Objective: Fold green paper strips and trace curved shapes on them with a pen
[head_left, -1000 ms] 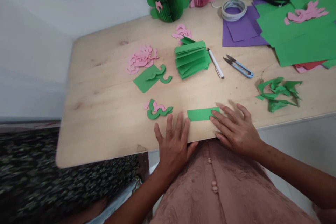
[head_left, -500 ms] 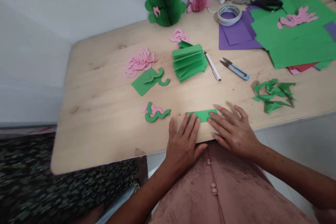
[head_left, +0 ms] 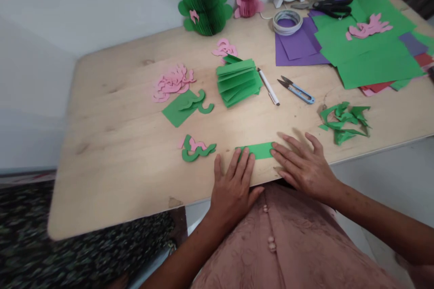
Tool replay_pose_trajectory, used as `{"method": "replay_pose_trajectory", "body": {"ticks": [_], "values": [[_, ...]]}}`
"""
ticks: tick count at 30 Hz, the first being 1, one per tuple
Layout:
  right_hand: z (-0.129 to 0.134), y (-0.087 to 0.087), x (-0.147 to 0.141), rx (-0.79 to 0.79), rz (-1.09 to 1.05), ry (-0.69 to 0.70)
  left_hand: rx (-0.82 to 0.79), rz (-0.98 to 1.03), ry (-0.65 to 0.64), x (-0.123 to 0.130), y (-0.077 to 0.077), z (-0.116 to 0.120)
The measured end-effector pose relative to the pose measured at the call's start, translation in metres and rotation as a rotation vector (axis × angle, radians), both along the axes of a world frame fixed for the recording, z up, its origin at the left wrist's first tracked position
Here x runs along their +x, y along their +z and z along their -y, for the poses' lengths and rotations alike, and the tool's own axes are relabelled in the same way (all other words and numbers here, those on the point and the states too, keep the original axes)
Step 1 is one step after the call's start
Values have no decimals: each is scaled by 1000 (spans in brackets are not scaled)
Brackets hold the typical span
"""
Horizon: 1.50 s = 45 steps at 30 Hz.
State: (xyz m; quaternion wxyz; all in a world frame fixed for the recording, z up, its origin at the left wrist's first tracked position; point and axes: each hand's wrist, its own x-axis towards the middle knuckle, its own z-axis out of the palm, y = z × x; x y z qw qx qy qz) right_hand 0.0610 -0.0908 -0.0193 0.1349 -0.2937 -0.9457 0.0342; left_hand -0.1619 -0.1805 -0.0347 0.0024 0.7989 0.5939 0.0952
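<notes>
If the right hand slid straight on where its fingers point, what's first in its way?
The right hand touches the green strip; beyond that, probably the left hand, though it might narrowly miss.

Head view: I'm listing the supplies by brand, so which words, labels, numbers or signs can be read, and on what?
No readable text anywhere.
Green strip: no lettering visible.
Tape roll, pen, snips: any print is too small or blurred to read.
</notes>
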Motion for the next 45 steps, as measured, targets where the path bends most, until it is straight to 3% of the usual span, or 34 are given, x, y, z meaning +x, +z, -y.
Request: {"method": "replay_pose_trajectory", "body": {"ticks": [4,9,13,24,30,38,45], "values": [[-1,4,9,18,-27,-35,-10,70,3,0,4,-1],[-6,8,-3,-20,-124,-131,-17,180,34,0,13,-6],[-11,9,-17,-6,-112,-63,51,190,41,-5,14,-15],[-18,8,-25,91,-97,33,242,49,-252,-29,18,-40],[-21,8,-26,117,-111,50,255,52,-265,-31,19,-43],[-31,10,-26,231,-61,188,243,-7,-302,-30,25,-47],[-34,13,-27,218,-126,198,267,54,-217,-24,23,-48]]}}
